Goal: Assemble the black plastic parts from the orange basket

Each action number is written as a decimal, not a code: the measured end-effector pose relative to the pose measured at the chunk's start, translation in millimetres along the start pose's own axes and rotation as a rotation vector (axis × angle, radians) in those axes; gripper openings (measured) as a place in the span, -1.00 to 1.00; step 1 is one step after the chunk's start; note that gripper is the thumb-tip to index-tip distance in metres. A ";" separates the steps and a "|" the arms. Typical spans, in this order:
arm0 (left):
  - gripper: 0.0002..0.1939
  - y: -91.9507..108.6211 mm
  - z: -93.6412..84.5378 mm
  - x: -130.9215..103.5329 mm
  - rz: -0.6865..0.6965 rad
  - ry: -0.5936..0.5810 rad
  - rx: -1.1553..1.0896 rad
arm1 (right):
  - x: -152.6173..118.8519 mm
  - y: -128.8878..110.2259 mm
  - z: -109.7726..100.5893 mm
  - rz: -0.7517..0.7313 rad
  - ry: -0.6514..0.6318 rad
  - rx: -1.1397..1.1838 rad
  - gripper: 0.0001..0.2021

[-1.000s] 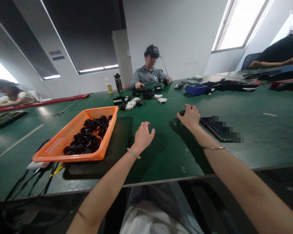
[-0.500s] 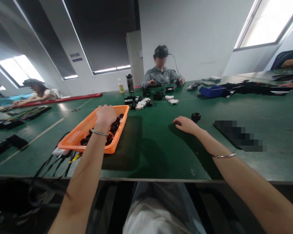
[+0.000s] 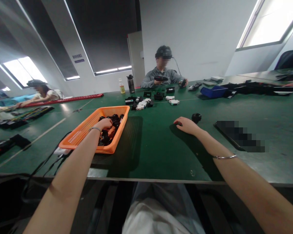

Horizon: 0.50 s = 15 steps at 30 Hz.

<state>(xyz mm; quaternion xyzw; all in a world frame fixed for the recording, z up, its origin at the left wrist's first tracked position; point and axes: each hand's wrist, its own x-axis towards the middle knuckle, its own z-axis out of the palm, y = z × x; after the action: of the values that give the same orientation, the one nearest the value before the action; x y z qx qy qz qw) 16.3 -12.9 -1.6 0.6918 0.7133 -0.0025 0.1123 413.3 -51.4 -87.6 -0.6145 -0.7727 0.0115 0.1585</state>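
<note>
My left hand is down inside an orange plastic basket, among a heap of small, shiny black rounded parts. Its fingertips are hidden between the parts, so whether it grips one does not show. My right hand rests on the green table with its fingers curled together. A small dark piece with a touch of red shows at its fingertips, too small to name. Just behind that hand, apart from it, sits a black rounded part.
White and black housings lie mid-table. A dark pixelated slab lies right; a blue bin stands beyond. Bottles stand at the back. Cables run under the basket. A co-worker sits opposite, another person at left.
My left hand has gone from above the basket's far rim down into the black parts. My right hand stays in place. The co-worker opposite has raised a dark object.
</note>
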 end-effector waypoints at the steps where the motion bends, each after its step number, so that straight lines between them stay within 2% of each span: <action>1: -0.85 -0.9 -2.1 2.7 -0.006 0.037 0.041 | 0.0 0.0 -0.3 0.003 -0.007 0.002 -0.75; 4: -0.75 -3.2 -6.4 10.3 -0.024 0.113 0.083 | 0.1 -0.1 -0.6 0.007 -0.015 0.005 -0.72; 8: -0.59 -3.6 0.1 14.7 0.004 0.163 0.040 | -0.6 -0.4 -0.3 0.006 -0.009 0.003 -0.71; 12: -0.47 -1.1 8.5 10.7 0.074 0.133 0.113 | -1.9 -2.0 -1.5 -0.001 -0.018 0.001 -0.72; 15: -0.47 2.2 7.8 3.5 0.061 0.122 0.213 | -2.4 -3.1 -2.5 0.002 -0.020 -0.006 -0.73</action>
<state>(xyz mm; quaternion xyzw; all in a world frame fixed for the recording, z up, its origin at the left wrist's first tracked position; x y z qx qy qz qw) 19.6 -10.6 -9.4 0.7199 0.6932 -0.0328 -0.0056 411.4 -54.9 -85.1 -0.6155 -0.7738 0.0153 0.1489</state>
